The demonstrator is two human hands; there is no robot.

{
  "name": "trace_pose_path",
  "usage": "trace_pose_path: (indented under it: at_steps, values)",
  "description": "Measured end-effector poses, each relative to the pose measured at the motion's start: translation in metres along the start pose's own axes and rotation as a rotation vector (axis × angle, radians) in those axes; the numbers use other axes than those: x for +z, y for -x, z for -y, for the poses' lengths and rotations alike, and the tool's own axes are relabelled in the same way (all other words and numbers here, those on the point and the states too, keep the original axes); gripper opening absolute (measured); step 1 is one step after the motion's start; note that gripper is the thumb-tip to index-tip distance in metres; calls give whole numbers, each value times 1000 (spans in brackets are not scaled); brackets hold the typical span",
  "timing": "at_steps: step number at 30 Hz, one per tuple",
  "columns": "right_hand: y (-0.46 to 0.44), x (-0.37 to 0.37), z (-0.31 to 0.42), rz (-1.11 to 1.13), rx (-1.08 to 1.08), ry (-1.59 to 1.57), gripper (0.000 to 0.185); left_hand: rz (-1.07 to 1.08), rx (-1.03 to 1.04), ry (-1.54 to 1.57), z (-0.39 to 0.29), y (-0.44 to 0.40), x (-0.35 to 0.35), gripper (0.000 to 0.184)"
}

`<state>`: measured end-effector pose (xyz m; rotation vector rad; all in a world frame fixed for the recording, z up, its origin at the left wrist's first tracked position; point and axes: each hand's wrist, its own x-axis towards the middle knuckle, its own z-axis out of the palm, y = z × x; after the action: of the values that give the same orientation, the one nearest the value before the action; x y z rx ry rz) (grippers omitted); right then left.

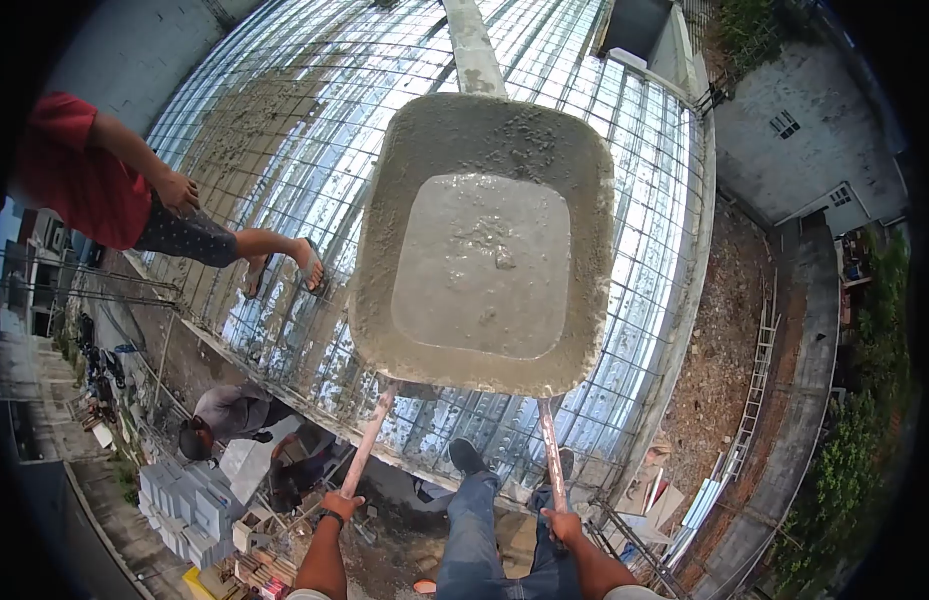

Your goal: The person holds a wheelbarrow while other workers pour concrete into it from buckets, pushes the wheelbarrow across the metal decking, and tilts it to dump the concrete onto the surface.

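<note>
A wheelbarrow [384, 230] caked in grey cement fills the middle of the head view. Wet concrete [464, 300] lies in its tray, with a lump near the centre. My left hand [339, 506] is wrapped round the left handle [369, 440], and a dark band circles that wrist. Round the end of the right handle [552, 450] my right hand [561, 524] is closed. Both handles run from my hands up to the near rim of the tray. The wheel is hidden under the tray.
Ribbed metal decking [634, 250] carries a steel rebar grid. A plank [472, 45] extends beyond the wheelbarrow. A person in a red shirt [74, 170] stands on the left. Below the deck edge, another person [229, 410] bends near grey blocks [184, 510]. A ladder [754, 380] lies at right.
</note>
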<state>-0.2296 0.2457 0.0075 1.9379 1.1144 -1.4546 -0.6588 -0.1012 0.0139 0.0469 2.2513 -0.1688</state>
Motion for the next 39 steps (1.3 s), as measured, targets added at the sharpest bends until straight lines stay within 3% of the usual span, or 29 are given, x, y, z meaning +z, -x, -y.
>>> trace_pose_path:
  at_steps: [5,8,15,20,26,29,32,36,39]
  values:
    - [-37,-16,-29,-61,-1,95,52,23,6,90,-26,45,-15,69]
    - [-36,-30,-26,-4,-116,122,54,0,73,97,-16,28,11,68]
    - [-12,-53,7,-82,-60,190,55,11,33,89,-35,40,25,62]
    - [-19,-60,2,-48,2,118,56,10,62,129,-39,49,33,69]
    - [-52,-55,-10,-35,-33,46,45,-45,52,97,-39,29,60,68]
    - [-86,-46,-35,-14,-25,37,41,86,-2,192,-47,39,48,79]
    - [-93,-35,-44,-86,-29,92,42,-17,-39,178,-37,21,62,68]
    - [-106,-31,-54,-174,-36,193,43,46,-102,204,-29,7,78,64]
    - [-89,-34,-38,-49,25,146,58,-22,-42,180,-39,21,68,62]
